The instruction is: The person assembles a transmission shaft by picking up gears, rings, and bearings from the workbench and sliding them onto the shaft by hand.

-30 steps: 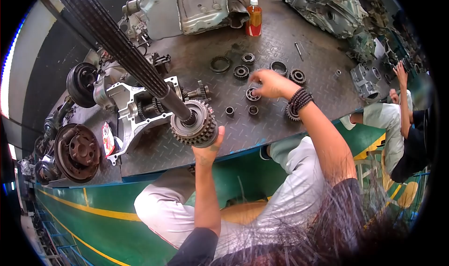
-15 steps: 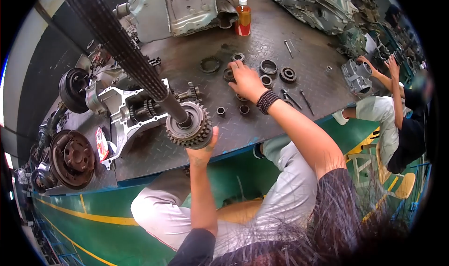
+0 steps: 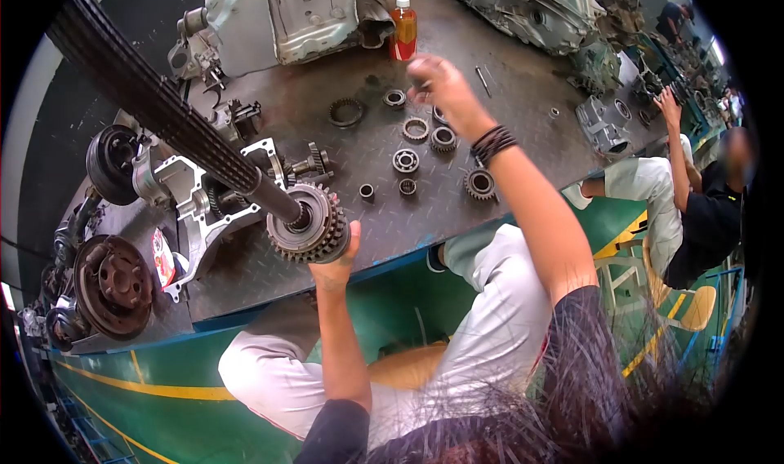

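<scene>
My left hand (image 3: 333, 270) is closed around the underside of a toothed gear assembly (image 3: 304, 227) at the lower end of a long splined shaft (image 3: 163, 109). The shaft slants toward the upper left, close to the camera. Over the bench my right hand (image 3: 447, 88) is raised with curled fingers, slightly blurred. A small dark gear (image 3: 421, 83) shows partly at its fingertips; the rest is hidden. Below that hand lie a ring (image 3: 416, 129), a gear (image 3: 443, 139), a ball bearing (image 3: 406, 161) and a larger gear (image 3: 480, 184).
An open gearbox housing (image 3: 196, 195) stands left, beside a rusty brake drum (image 3: 114, 286). A bottle (image 3: 403, 30) stands at the back near a large metal casing (image 3: 314, 15). Right, a co-worker's hand (image 3: 668, 105) is near another housing (image 3: 604, 125).
My right hand has lifted off the bench and moved up and right, taking a small gear from among the parts. My left hand keeps its hold. The view has shifted slightly.
</scene>
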Motion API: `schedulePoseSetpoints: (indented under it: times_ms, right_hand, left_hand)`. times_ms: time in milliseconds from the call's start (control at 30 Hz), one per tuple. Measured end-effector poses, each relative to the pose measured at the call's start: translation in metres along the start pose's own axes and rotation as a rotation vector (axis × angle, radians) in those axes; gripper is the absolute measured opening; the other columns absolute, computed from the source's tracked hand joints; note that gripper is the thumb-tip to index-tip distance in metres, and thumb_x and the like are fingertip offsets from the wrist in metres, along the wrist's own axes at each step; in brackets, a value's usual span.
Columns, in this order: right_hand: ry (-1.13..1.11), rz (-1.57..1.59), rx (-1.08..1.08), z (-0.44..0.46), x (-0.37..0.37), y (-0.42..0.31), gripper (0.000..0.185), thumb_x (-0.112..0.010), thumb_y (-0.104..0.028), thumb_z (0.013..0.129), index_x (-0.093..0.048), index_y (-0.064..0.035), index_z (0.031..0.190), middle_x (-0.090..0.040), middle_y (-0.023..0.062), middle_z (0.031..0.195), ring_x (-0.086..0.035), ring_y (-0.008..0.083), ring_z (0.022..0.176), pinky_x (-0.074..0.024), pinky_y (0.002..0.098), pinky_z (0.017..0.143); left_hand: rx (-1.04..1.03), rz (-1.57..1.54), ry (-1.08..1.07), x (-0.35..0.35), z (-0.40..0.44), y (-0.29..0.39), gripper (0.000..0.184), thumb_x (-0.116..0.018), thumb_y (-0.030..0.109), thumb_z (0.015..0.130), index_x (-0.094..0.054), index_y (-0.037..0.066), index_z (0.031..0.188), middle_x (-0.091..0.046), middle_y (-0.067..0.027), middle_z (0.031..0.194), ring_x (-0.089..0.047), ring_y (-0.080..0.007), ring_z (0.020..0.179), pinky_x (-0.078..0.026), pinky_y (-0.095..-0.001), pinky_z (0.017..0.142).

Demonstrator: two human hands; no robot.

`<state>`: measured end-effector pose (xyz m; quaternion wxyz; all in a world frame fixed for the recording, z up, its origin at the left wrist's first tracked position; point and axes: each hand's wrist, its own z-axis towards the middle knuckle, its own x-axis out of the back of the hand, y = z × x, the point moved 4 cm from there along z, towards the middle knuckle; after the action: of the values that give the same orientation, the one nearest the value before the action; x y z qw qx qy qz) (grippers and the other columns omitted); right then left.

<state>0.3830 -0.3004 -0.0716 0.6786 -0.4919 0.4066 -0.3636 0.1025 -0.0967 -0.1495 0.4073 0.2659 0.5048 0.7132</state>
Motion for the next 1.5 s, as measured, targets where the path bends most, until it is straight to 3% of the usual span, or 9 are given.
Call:
schedulePoseSetpoints:
  times_ms: [100,267,633,800,867,900,1067,1167,1500]
  right_hand:
    - [-0.03,0.707,-0.146,-0.003,0.031,-0.04,0.037,-0.054,-0.031,0.101,-0.06,-0.0029,0.124,-0.063,0.0102,0.107,-0.061,0.0209,0.084,-0.0503,0.03,0.069]
    - [-0.243,0.681,-0.237,-0.008,0.095,-0.027,0.025,-0.056,-0.028,0.102,-0.062,-0.0064,0.111,-0.065,0.0083,0.104,-0.062,0.0233,0.085,-0.0471,0.0306,0.061]
    - [0.282,0.686,-0.245,-0.03,0.141,-0.019,0.02,-0.056,-0.021,0.103,-0.068,-0.0087,0.114,-0.071,0.0078,0.118,-0.065,0.0277,0.096,-0.0521,0.0354,0.069]
    - [-0.073,0.261,-0.463,-0.038,0.119,-0.003,0.032,-0.056,-0.019,0.104,-0.06,-0.0064,0.133,-0.066,0.0087,0.119,-0.067,0.0243,0.102,-0.0545,0.0314,0.071]
    - [-0.189,0.11,-0.506,-0.047,0.08,-0.013,0.037,-0.055,-0.023,0.106,-0.057,-0.006,0.139,-0.064,0.0089,0.124,-0.066,0.0209,0.102,-0.054,0.0286,0.07]
    - [-0.256,0.043,-0.521,-0.055,0.065,-0.022,0.039,-0.055,-0.025,0.108,-0.055,-0.0059,0.141,-0.063,0.0092,0.127,-0.066,0.0192,0.102,-0.0538,0.0276,0.071]
    - [-0.345,-0.063,-0.648,-0.062,0.018,-0.024,0.053,-0.044,-0.054,0.11,-0.068,-0.008,0.119,-0.07,0.0007,0.087,-0.048,0.0056,0.048,-0.0335,0.019,0.04]
    - [-0.364,0.11,-0.746,-0.057,0.012,-0.009,0.05,-0.041,-0.052,0.11,-0.067,-0.0092,0.113,-0.071,0.0033,0.088,-0.038,0.0062,0.04,-0.0275,0.0198,0.035]
    - [-0.596,0.369,-0.642,-0.076,-0.035,-0.035,0.042,-0.037,-0.036,0.104,-0.059,-0.0103,0.129,-0.067,0.0033,0.113,-0.047,0.0114,0.064,-0.0388,0.0242,0.057]
  left_hand:
    - [-0.019,0.027,-0.011,-0.001,0.001,0.005,0.064,-0.085,0.007,0.082,-0.058,0.001,0.139,-0.063,-0.0115,0.136,-0.058,-0.0238,0.127,-0.042,-0.0389,0.113]
    - [0.032,-0.082,0.002,0.002,0.003,-0.007,0.064,-0.085,0.009,0.083,-0.058,0.001,0.14,-0.063,-0.012,0.137,-0.058,-0.0241,0.127,-0.041,-0.0394,0.114]
    - [-0.155,0.076,0.011,-0.007,0.004,0.02,0.065,-0.089,0.009,0.078,-0.06,0.004,0.137,-0.065,-0.0082,0.132,-0.06,-0.0233,0.123,-0.043,-0.0385,0.112]
    - [-0.137,-0.007,-0.015,-0.009,0.003,0.012,0.077,-0.089,0.013,0.08,-0.051,0.004,0.145,-0.061,-0.0092,0.139,-0.058,-0.0233,0.128,-0.042,-0.0379,0.114]
    - [-0.335,0.601,-0.038,-0.009,0.008,0.03,0.079,-0.09,0.01,0.076,-0.05,0.003,0.144,-0.062,-0.0096,0.136,-0.059,-0.0204,0.126,-0.048,-0.036,0.108]
    - [-0.174,0.241,-0.018,-0.009,0.008,0.03,0.07,-0.089,0.009,0.077,-0.056,0.001,0.138,-0.068,-0.0087,0.128,-0.065,-0.0199,0.119,-0.05,-0.0359,0.105]
    - [-0.03,0.023,-0.001,-0.012,0.01,0.036,0.046,-0.088,0.004,0.076,-0.069,0.0,0.118,-0.077,-0.0085,0.111,-0.073,-0.0164,0.1,-0.057,-0.0325,0.093]
    - [-0.05,0.019,-0.034,-0.013,0.011,0.04,0.043,-0.086,0.0,0.077,-0.069,-0.001,0.117,-0.078,-0.0078,0.108,-0.074,-0.0154,0.098,-0.058,-0.0318,0.09]
    - [-0.015,-0.099,0.039,-0.015,0.011,0.049,0.041,-0.087,0.001,0.077,-0.07,-0.001,0.114,-0.078,-0.0074,0.106,-0.074,-0.0147,0.098,-0.057,-0.0317,0.09]
